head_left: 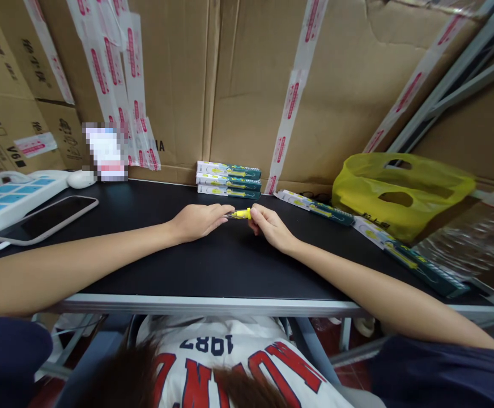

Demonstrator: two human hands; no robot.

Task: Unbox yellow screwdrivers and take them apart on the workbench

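Observation:
Over the middle of the black table, my right hand (271,228) pinches the yellow end of a small yellow item with a clear tip (241,213). The fingers of my left hand (200,221) lie together around the clear tip, from the left side. Behind the hands, several slim green and white boxes (229,184) are stacked against the cardboard. Two more such boxes lie at the right, one (315,207) farther back and one (408,255) nearer the right edge.
A yellow plastic bag (400,207) and a clear plastic bottle (476,232) stand at the right. On the left are a dark phone (45,220), a white power strip (21,192) and a white mouse (81,179). Cardboard (247,85) closes off the back.

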